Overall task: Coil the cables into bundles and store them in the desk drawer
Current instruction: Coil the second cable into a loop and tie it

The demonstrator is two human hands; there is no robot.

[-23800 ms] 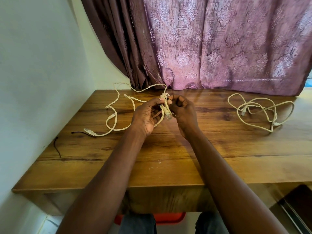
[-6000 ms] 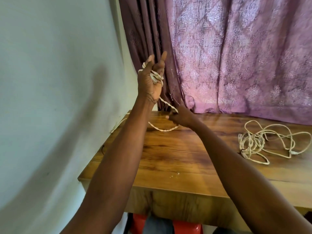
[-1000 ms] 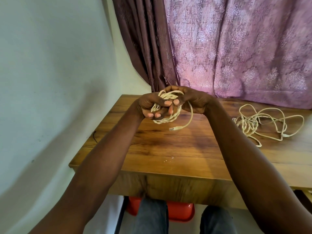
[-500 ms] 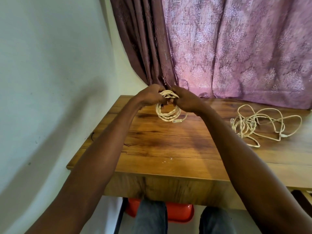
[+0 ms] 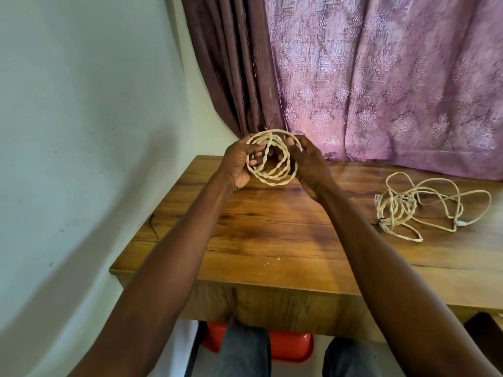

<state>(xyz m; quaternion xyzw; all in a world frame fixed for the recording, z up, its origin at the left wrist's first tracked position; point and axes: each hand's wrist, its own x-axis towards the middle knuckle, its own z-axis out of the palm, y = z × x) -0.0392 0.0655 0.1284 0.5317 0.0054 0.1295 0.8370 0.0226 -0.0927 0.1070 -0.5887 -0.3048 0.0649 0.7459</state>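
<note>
Coiled twisted cable [image 5: 272, 161] is gripped above desk [image 5: 272, 240] rear-left corner by left hand [image 5: 238, 165] and right hand [image 5: 309, 165], fingers curled round its loops; loose cable [image 5: 424, 208] lies well apart, right.

Soft daylight glows through the curtain [image 5: 381, 77], leaving the wall [image 5: 68, 131] dim with broad arm shadows. The surface [image 5: 272, 240] shines faintly. Edges bow from the wide lens; focus stays sharp.

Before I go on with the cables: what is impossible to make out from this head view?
- Coiled cable: its ends, hidden within loops and the left hand and right hand.
- Drawer: not visible below the desk.
- Loose cable: tangle too fine to trace.
- Red object: mostly behind legs.
</note>
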